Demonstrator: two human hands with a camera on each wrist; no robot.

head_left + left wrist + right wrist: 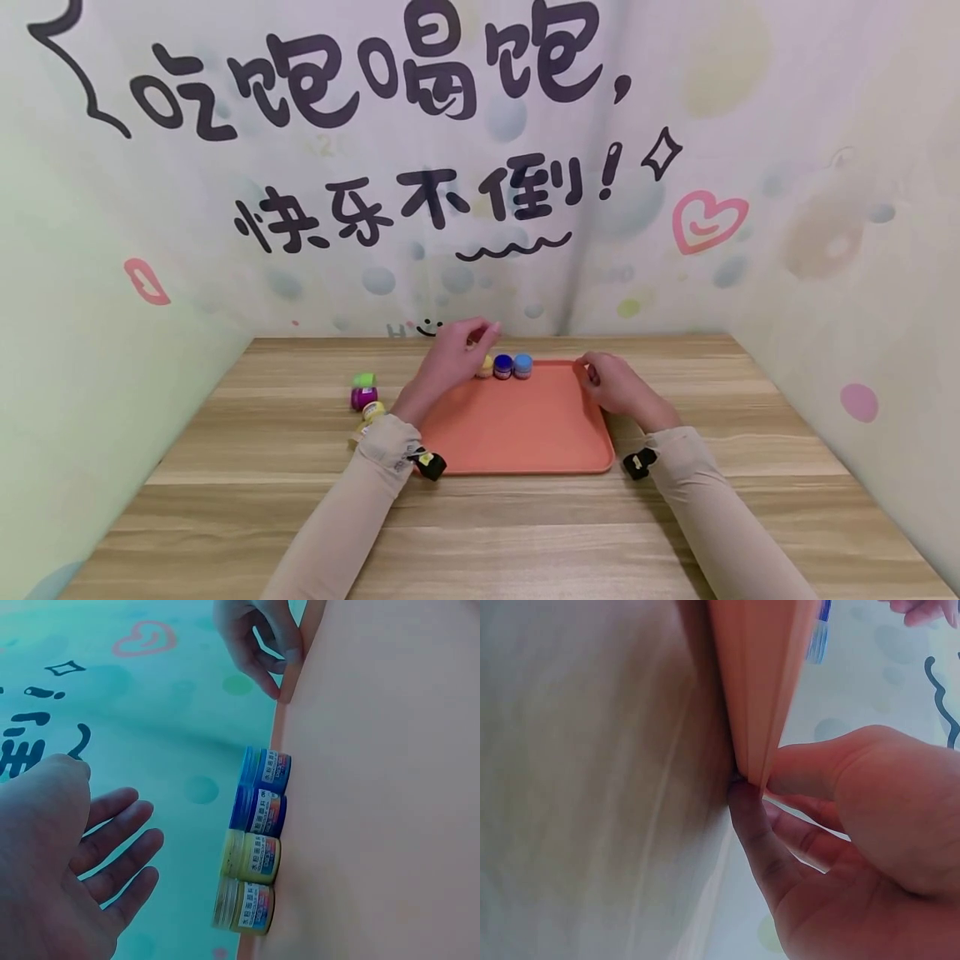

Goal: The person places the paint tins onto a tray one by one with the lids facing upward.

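Observation:
An orange tray (517,425) lies on the table. Along its back edge stands a row of small paint jars: light blue (276,771), dark blue (267,811), yellow (262,855) and darker yellow (255,907). Over the row's left end, my left hand (459,350) is raised with fingers loosely extended, holding nothing; in the left wrist view it is apart from the jars. My right hand (613,383) pinches the tray's back right corner. The right wrist view shows the thumb on the rim and a finger (757,832) at the corner's underside.
Left of the tray, more jars sit on the wooden table (247,467): one with a green top (364,380), a purple one (364,399) and yellow ones (372,410), partly hidden by the left forearm. A printed curtain (450,292) hangs right behind the table.

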